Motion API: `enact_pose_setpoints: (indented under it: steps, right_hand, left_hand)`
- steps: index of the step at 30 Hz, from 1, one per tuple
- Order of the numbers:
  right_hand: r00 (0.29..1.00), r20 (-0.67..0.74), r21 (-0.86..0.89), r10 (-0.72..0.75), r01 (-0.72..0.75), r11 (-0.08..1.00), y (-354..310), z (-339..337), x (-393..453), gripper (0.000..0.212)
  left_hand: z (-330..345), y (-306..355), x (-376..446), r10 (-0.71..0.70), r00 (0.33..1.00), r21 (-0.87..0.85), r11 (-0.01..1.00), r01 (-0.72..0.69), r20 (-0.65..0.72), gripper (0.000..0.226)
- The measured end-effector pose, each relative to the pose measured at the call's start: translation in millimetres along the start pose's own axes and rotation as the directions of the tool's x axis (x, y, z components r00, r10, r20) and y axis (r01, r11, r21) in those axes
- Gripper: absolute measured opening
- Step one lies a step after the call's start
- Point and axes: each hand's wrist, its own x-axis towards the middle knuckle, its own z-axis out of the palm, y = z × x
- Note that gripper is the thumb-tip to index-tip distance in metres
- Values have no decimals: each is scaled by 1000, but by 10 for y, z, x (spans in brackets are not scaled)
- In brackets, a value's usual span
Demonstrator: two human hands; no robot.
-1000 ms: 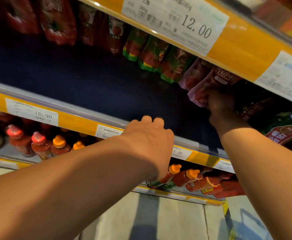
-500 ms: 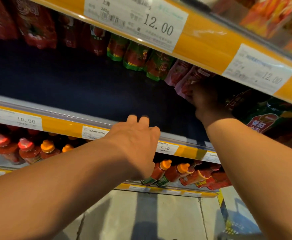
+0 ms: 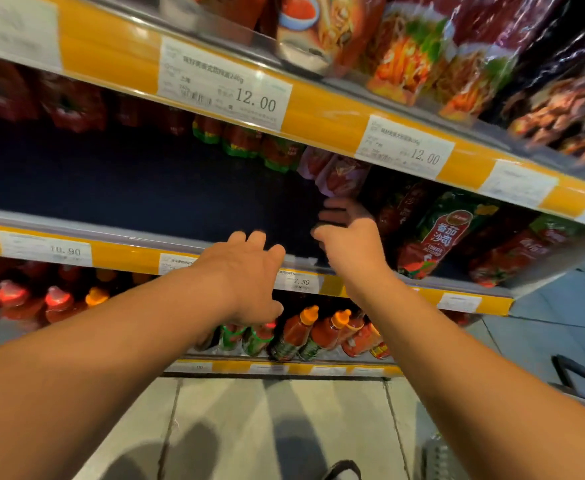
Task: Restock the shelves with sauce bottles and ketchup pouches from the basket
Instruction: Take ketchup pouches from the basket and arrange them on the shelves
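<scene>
Both hands (image 3: 246, 271) — below pink pouches (image 3: 339, 176)

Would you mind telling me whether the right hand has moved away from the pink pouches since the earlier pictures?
Yes. The right hand gripped the pink pouches before; now it hangs open just below them, drawn down and back toward the shelf edge.

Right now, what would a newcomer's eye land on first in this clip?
Two bare forearms reach up at store shelving: the left hand spread over the middle shelf's yellow edge, the right hand open just below a pink pouch. Next come the big 12.00 price tag above and the orange-capped sauce bottles below.
</scene>
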Motion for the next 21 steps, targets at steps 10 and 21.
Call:
enact_pose_setpoints:
  steps: [10,21]
  right_hand:
    - [943,326,-584,-59,250,772,264,-250,-1016,66]
    - [858,469,-473,-212,447,759,-291,62,-1958,59]
  left_hand:
    - [-53,-35,-278,-59,997,-77,995,55,-43,69]
    - [-162,-841,-2083,-154,982,-369,924,103,-113,43]
